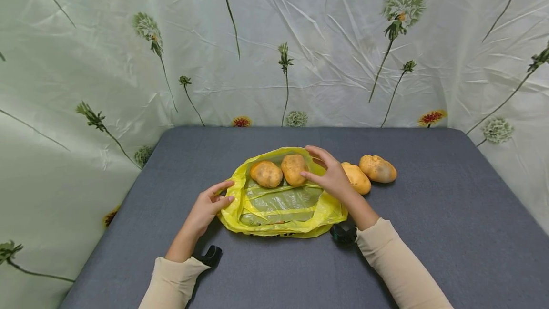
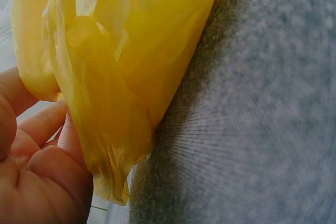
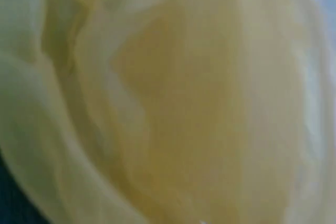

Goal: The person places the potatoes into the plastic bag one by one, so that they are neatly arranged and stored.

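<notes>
A yellow plastic bag (image 1: pixel 280 216) lies with its mouth spread wide on the table, two potatoes inside it. My left hand (image 1: pixel 207 206) holds the bag's left edge between thumb and fingers. In the left wrist view, the fingers (image 2: pixel 44 121) meet the crumpled yellow plastic (image 2: pixel 126 77). Over the right side of the bag, my right hand (image 1: pixel 332 175) has its thumb and fingers spread apart. Its thumb tip is at the right potato (image 1: pixel 293 169), whose neighbour is the left potato (image 1: pixel 266 174). Blurred yellow plastic (image 3: pixel 199 98) fills the right wrist view, hiding that hand.
Outside the bag, a potato (image 1: pixel 357 178) lies partly hidden behind my right hand, touching or close to another potato (image 1: pixel 378 169). The grey table (image 1: pixel 274 275) backs onto a flower-patterned curtain (image 1: pixel 257 85). A black wrist device (image 1: pixel 211 255) hangs at my left wrist.
</notes>
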Demonstrator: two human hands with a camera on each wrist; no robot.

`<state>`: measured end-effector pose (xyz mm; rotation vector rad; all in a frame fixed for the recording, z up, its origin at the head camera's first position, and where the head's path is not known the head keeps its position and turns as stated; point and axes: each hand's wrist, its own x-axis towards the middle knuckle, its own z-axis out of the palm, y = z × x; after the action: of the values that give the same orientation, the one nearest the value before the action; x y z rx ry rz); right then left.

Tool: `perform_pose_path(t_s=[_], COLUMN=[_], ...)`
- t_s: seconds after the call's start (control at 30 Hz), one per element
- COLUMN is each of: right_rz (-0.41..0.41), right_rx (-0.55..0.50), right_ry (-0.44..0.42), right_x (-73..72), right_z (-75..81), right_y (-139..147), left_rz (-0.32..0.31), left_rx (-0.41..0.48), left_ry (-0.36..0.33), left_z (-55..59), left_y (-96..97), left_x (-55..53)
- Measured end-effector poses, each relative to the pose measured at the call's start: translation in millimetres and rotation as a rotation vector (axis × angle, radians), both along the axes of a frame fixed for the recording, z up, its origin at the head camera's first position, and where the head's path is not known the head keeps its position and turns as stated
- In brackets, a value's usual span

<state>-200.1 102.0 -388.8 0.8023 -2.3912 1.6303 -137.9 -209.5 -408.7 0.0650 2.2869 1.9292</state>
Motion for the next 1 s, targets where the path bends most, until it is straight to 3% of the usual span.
perform_pose_path(t_s=[0.1, 0.23, 0.37, 0.5, 0.77, 1.0], right_rz=[-0.021, -0.046, -0.078, -0.125, -0.168, -0.224], right_rx=[0.005, 0.005, 0.013, 0.03, 0.019, 0.095], right_ry=[0.03, 0.065, 0.084, 0.074, 0.034, 0.056], right_x=[10.2, 14.8, 9.3, 2.7, 11.4, 19.7], right_z=[15.7, 20.4, 6.9, -9.4, -14.8, -21.7], right_y=[4, 15, 31, 48, 72, 88], left_rz=[0.003, 0.008, 0.005, -0.001, 0.014, 0.013], left_rx=[-0.011, -0.014, 0.005, 0.017, 0.006, 0.002], left_ry=[0.004, 0.002, 0.004, 0.003, 0.004, 0.018], left_z=[0.5, -3.5, -12.0, -11.6, -21.6, -22.8], left_y=[0.6, -0.4, -3.5, -3.7, -8.0, -8.8], left_x=[-0.3, -2.4, -6.0, -6.0, -9.3, -9.3])
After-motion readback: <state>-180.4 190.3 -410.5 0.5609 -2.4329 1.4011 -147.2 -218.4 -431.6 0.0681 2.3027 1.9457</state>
